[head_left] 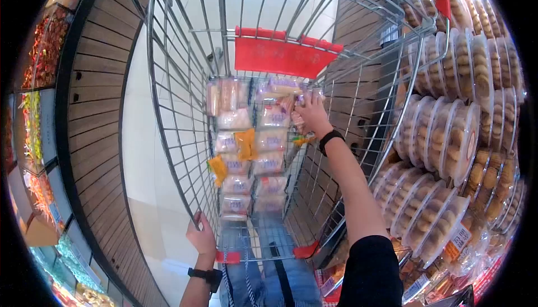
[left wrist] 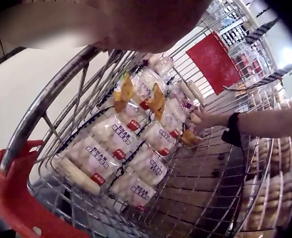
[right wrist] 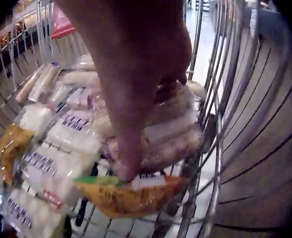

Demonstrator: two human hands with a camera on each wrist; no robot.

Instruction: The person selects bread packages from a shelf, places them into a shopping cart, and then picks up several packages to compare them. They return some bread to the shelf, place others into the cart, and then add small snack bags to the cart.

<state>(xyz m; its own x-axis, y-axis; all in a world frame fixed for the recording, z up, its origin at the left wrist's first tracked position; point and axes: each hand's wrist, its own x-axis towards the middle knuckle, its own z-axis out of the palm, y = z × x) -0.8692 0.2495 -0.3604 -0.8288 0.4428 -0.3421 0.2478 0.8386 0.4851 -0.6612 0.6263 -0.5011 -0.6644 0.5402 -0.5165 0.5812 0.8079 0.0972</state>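
Note:
My left hand (head_left: 202,237) grips the cart's metal rim (left wrist: 49,96) at the near left. Deep in the cart, my right hand (head_left: 314,115) holds a pinkish clear-wrapped package (right wrist: 173,146) by the right wall, thumb along its near side and fingertips partly hidden. Just below the thumb lies an orange packet (right wrist: 131,198). White bagged packages (head_left: 271,139) with purple print lie in two columns on the cart's bottom. Two more orange packets (head_left: 245,144) rest on and beside the left column.
A red panel (head_left: 286,54) hangs on the cart's far end. Stacked clear tubs of round cookies (head_left: 440,133) stand close along the right. On the left run a slatted wooden panel (head_left: 98,111) and bins of wrapped sweets (head_left: 33,127).

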